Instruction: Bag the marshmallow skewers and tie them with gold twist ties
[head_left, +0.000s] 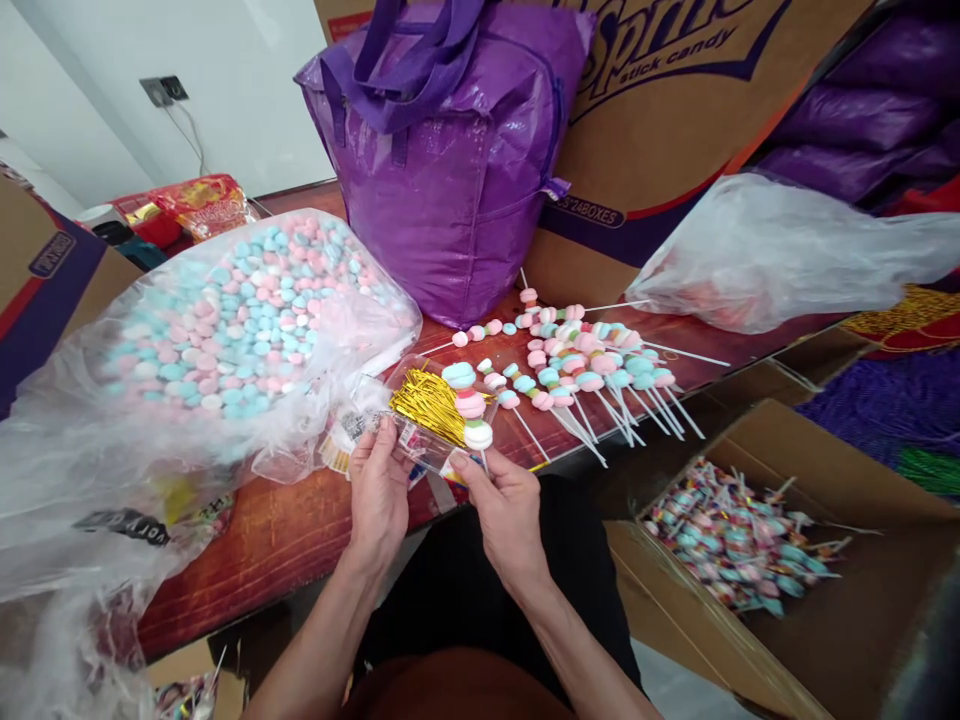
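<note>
My left hand has its thumb and fingers pinched on a clear plastic wrapper with printing on it. In my right hand is the white stick of a candy skewer, held upright with blue, pink and white pieces on it. The wrapper's right edge meets my right fingertips; I cannot tell if they grip it too. Just behind lies a bundle of gold twist ties. A pile of finished candy skewers covers the table to the right, sticks pointing toward me.
A large clear bag of pastel candies fills the table's left. Behind stand a purple tote bag and a large carton. An open carton at lower right holds wrapped candy skewers. A whitish plastic bag lies back right.
</note>
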